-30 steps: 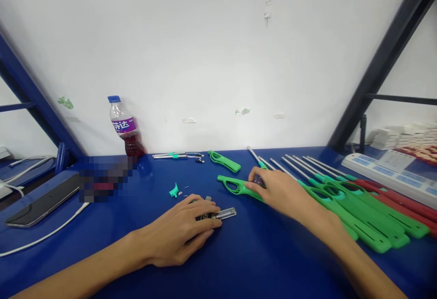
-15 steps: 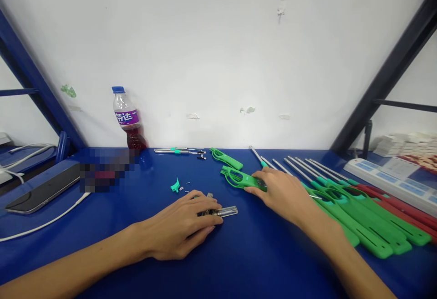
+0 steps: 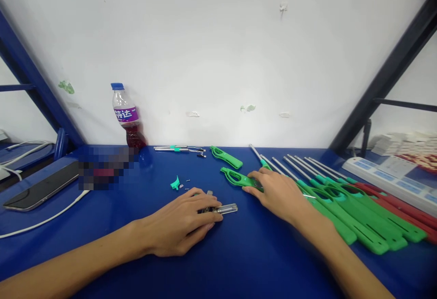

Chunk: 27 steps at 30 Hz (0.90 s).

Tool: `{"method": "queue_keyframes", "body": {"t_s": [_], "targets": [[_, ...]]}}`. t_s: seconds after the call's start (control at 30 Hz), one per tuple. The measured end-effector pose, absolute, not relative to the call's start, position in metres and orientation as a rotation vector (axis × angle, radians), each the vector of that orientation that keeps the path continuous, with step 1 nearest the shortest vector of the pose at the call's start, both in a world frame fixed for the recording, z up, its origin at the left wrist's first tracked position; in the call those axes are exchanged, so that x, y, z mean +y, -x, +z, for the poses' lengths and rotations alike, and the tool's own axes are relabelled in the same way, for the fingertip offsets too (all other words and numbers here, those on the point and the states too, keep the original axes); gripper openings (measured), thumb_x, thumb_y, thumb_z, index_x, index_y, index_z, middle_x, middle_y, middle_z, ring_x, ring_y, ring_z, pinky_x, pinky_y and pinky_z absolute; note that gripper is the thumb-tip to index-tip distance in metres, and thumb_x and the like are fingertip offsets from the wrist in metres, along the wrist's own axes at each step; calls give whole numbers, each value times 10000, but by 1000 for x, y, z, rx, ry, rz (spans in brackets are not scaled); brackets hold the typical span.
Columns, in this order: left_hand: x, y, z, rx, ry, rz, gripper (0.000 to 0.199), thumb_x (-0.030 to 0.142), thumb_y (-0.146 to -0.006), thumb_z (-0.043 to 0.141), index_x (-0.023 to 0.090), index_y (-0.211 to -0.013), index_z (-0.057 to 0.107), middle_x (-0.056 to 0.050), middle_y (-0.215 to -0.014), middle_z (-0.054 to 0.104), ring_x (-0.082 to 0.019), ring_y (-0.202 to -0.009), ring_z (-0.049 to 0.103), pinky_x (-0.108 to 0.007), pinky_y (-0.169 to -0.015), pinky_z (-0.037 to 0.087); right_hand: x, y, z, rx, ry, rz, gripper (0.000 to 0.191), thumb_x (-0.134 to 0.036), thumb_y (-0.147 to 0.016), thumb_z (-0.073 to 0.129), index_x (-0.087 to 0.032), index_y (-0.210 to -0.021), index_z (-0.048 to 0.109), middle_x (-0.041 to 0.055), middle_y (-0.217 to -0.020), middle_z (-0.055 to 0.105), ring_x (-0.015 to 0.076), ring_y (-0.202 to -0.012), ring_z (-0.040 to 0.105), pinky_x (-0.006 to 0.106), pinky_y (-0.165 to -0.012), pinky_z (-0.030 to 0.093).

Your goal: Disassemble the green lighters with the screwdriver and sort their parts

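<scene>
Green handle shell (image 3: 237, 178) on the blue table (image 3: 259, 262), just right of the middle, far side of the small clear body (image 3: 228, 209). Loop end points far left; long axis slants from there to near right, where the other end goes under the right hand (image 3: 282, 194).

Right hand: fingers part-curled, thumb and forefinger closed about the shell's hidden end; pinch pressure cannot be told. Something dark shows by the fingertips; whether it belongs to the shell, cannot tell.

Left hand (image 3: 180, 224): low on the table, fingers bent over the clear body and its dark fittings, apparently pinning them. Gap under the palm hidden. Body's clear end points right, slightly far.

Risks, my judgement: the shell could swivel or slip if lifted by its covered end, the loop end being unsupported. Uneven finger pressure could tip the clear body or shift its fittings. A sideways sweep of the left hand could scatter the tiny metal pins (image 3: 187, 180) beside the teal trigger piece (image 3: 175, 183).

Outward: second green shell (image 3: 227, 157) farther off; metal rods (image 3: 177, 149) with teal collars, far left of it. Right: green lighters (image 3: 358, 212), close by the right forearm, which could nudge them; red ones (image 3: 403, 201) beyond. Bottle (image 3: 126, 114) upright-ish, far left.
</scene>
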<state>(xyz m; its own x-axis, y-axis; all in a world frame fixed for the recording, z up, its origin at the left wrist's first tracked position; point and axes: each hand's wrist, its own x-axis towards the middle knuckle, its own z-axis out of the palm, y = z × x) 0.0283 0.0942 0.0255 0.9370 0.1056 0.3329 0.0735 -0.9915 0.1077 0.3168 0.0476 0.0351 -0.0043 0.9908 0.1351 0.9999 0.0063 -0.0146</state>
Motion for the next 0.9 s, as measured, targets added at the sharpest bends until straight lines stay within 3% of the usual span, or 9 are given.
{"method": "queue_keyframes", "body": {"t_s": [0.43,0.67,0.9], "targets": [[94,-29,27,129,-2994,569,303,143,-1070,478,189,-1312,654,-142,-1318,729,-278,-1216,681,-454,-1075,488,66,-303,35,-2093,2239,-248,365,-438,-1089,517,-200,-1298,699,145,-1210,730,255,-990,757,325,-771,535],[93,-28,27,141,-3003,522,309,158,-1085,458,184,-1331,643,-145,-1330,718,-279,-1246,665,-449,-1093,468,76,-308,35,-2082,2288,-277,347,-437,-1056,630,-176,-1283,664,80,-1199,718,210,-1002,719,428,-885,618],[93,-28,26,136,-2993,543,304,153,-1076,474,196,-1321,648,-139,-1322,724,-277,-1222,676,-450,-1085,480,86,-304,35,-2129,2282,-244,364,-421,-1037,666,-186,-1315,653,90,-1264,700,223,-1048,714,439,-902,623]]}}
